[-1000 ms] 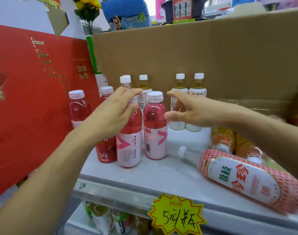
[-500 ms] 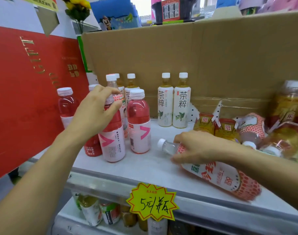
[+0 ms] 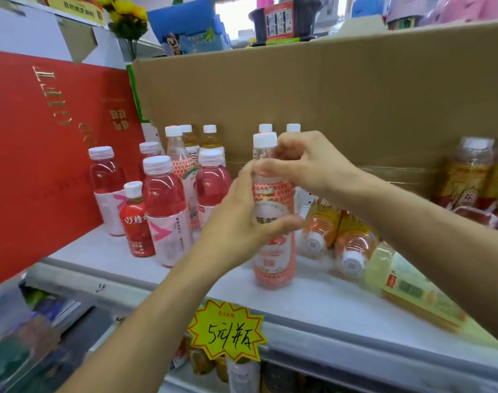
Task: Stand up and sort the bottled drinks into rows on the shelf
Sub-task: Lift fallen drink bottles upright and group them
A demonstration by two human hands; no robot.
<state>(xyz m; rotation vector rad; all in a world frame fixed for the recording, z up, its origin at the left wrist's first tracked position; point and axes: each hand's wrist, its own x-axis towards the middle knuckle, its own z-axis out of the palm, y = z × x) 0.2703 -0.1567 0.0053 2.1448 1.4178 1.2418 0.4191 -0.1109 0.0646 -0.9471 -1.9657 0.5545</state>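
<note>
1. Cardboard box [image 3: 341, 95]: stands along the back of the shelf, twelve o'clock from the hands, and serves as a backstop for the rows.
2. Red box [image 3: 35, 165]: at nine o'clock, walls in the left end.
3. Shelf [image 3: 313, 304]: white, carries all the stock.
4. Left hand [image 3: 236, 222]: fingers [image 3: 284, 222] curled round the label of the netted bottle, seemingly to steady it.
5. Right hand [image 3: 307, 163]: fingers [image 3: 267, 165] pinch the clear neck just under the cap, seemingly to guide it upright.
6. Netted bottle [image 3: 273, 259]: upright at centre, between both hands. Its base is at or just off the shelf; which cannot be told. Judged mid-placement, not yet in a row.
7. Pink bottles [image 3: 163, 194]: upright, grouped at nine o'clock from the netted bottle, already sorted by kind.
8. Tea bottles [image 3: 209, 137]: upright against the cardboard box, at eleven o'clock.
9. Lying bottles [image 3: 352, 251]: on their sides at three o'clock, caps toward the front, still to be stood.
10. Price tag [image 3: 228, 330]: yellow star on the shelf edge, at six o'clock.
11. Small red bottle [image 3: 136, 222]: upright, just beside the pink bottles.
</note>
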